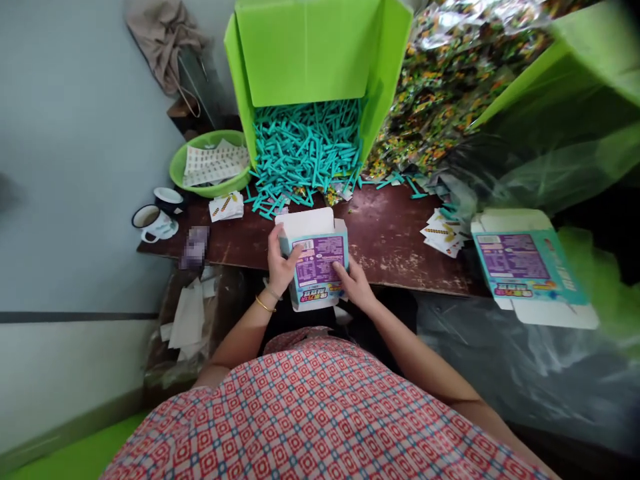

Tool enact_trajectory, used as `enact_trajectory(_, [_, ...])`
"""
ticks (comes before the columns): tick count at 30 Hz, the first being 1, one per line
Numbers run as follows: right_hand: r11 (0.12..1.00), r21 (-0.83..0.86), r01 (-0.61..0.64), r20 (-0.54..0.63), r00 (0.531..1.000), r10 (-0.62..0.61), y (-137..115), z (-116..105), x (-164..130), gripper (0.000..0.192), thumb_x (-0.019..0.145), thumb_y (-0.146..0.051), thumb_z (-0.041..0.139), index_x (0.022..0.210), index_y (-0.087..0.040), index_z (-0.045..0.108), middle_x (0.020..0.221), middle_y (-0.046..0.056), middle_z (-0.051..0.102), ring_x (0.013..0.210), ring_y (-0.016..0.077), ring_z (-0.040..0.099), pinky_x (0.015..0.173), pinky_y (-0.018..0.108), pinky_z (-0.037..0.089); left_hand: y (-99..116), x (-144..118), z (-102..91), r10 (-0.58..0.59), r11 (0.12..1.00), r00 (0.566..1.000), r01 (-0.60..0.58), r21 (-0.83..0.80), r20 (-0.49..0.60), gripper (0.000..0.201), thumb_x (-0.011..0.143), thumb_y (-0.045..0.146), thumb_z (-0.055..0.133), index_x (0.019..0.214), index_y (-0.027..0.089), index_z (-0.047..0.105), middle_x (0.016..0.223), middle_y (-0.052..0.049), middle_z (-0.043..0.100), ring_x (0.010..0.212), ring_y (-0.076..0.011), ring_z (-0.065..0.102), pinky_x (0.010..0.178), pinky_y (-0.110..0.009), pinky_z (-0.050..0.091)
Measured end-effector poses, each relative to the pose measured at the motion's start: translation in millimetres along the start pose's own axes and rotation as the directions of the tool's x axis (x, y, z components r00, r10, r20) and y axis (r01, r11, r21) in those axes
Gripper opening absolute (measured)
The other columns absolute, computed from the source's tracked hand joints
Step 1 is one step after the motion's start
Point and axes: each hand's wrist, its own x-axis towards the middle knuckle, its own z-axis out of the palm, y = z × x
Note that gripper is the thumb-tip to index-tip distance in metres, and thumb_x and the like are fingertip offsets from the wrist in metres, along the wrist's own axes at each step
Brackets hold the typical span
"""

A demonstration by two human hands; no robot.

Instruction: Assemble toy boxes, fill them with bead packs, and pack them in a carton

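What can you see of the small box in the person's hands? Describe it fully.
The box looks like thin printed card: a purple panel with white text faces up, with teal and white edges. Its top flap stands open, showing a plain white inside. It sits at the near edge of the brown table, tilted toward the person. The left hand grips its left side, thumb on the panel; the right hand holds its lower right corner.

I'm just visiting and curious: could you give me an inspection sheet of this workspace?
Surface: worn brown table.
Job's things: small printed box, top flap open, held upright at the table edge.
Clutter: green carton spilling teal sticks; green basin of sheets; two mugs; flat boxes; cards.
Hands: left hand and right hand grip the box's sides.
Cables: nothing seen.
Surroundings: grey wall, bagged wrappers.
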Motion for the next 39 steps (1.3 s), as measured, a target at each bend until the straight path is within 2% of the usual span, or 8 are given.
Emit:
enact_trajectory(5, [0.992,-0.105,0.065,-0.211,0.974,-0.086,15.8,-2.8,-11.0,0.052,0.099,-0.061,0.052,0.132,-0.022,0.063,0.137,0.012,0.068,0.131,0.0286,0.06,0.114,0.044,0.047,-7.3,-19.8,-5.9,-0.122,0.99,0.959,0.098,0.103,0.257,0.059,0.084,0.058,0.077,0.129,0.021,0.069,0.137,-0.013,0.069,0.13,-0.0314,0.062,0.116,-0.042,0.044])
enact_trajectory(12, [0.998,-0.057,-0.04,0.074,0.996,0.044,19.6,-6.1,-8.5,0.061,0.101,-0.072,0.04,0.085,-0.02,0.066,0.082,0.004,0.068,0.078,0.0205,0.061,0.078,0.033,0.053,-8.3,-44.4,-8.1,-0.321,0.947,0.936,0.314,0.069,0.147,0.046,0.095,0.059,0.055,0.083,0.018,0.073,0.083,-0.006,0.072,0.077,-0.0204,0.064,0.076,-0.032,0.052])
enact_trajectory(15, [0.998,-0.034,-0.044,0.254,0.966,0.052,15.5,-18.8,4.7,0.068,0.102,-0.073,0.034,0.083,-0.019,0.07,0.084,0.006,0.071,0.082,0.0222,0.064,0.082,0.036,0.055,5.0,-47.6,-6.1,-0.352,0.929,0.929,0.362,-0.079,0.111,0.034,0.091,0.043,0.061,0.115,0.021,0.072,0.096,-0.003,0.074,0.078,-0.0179,0.064,0.073,-0.029,0.051])
enact_trajectory(18, [0.999,-0.047,-0.004,0.218,0.976,0.014,9.9,-30.2,25.8,0.054,0.097,-0.065,0.055,0.125,-0.022,0.071,0.112,0.008,0.074,0.099,0.0232,0.068,0.094,0.039,0.055,14.2,-46.3,-0.5,-0.411,0.86,0.9,0.435,-0.267,0.144,0.075,0.083,0.03,0.063,0.155,0.027,0.044,0.122,-0.003,0.074,0.093,-0.0196,0.069,0.083,-0.031,0.054])
enact_trajectory(25, [0.957,-0.27,0.109,0.284,0.958,-0.029,-2.5,-22.1,53.1,0.02,0.081,-0.039,0.074,0.078,-0.021,0.067,0.083,0.005,0.069,0.085,0.0217,0.062,0.084,0.036,0.053,-2.6,-23.9,-7.0,-0.563,0.659,0.72,0.688,-0.305,0.407,0.052,0.072,0.03,0.06,0.121,0.016,0.071,0.114,-0.007,0.078,0.105,-0.0266,0.071,0.098,-0.038,0.053])
enact_trajectory(29, [0.942,0.157,-0.295,0.402,0.89,0.212,8.3,-16.5,40.1,0.041,0.072,-0.053,0.081,0.093,-0.02,0.07,0.083,0.005,0.073,0.075,0.0209,0.065,0.075,0.037,0.056,-6.4,-23.3,-7.3,-0.573,0.619,0.712,0.701,-0.355,0.406,0.055,0.07,0.027,0.062,0.123,0.015,0.071,0.114,-0.006,0.078,0.107,-0.0273,0.071,0.1,-0.039,0.053])
enact_trajectory(33, [0.838,0.182,-0.515,0.568,0.751,0.338,21.5,-28.4,43.7,0.055,0.055,-0.056,0.093,0.088,-0.015,0.074,0.075,0.007,0.075,0.07,0.0221,0.068,0.072,0.04,0.059,-0.4,-25.5,2.2,-0.532,0.662,0.73,0.675,-0.326,0.429,0.057,0.07,0.025,0.064,0.126,0.016,0.07,0.119,-0.004,0.077,0.115,-0.0281,0.068,0.102,-0.037,0.051])
enact_trajectory(39, [0.948,-0.304,0.092,0.266,0.964,-0.008,0.1,-39.5,52.9,0.036,0.083,-0.048,0.075,0.101,-0.017,0.082,0.102,0.011,0.08,0.092,0.0268,0.074,0.086,0.038,0.057,0.2,-16.3,5.9,-0.498,0.691,0.725,0.663,-0.287,0.476,0.055,0.076,0.027,0.062,0.13,0.019,0.067,0.12,-0.003,0.075,0.106,-0.0224,0.067,0.095,-0.032,0.05])
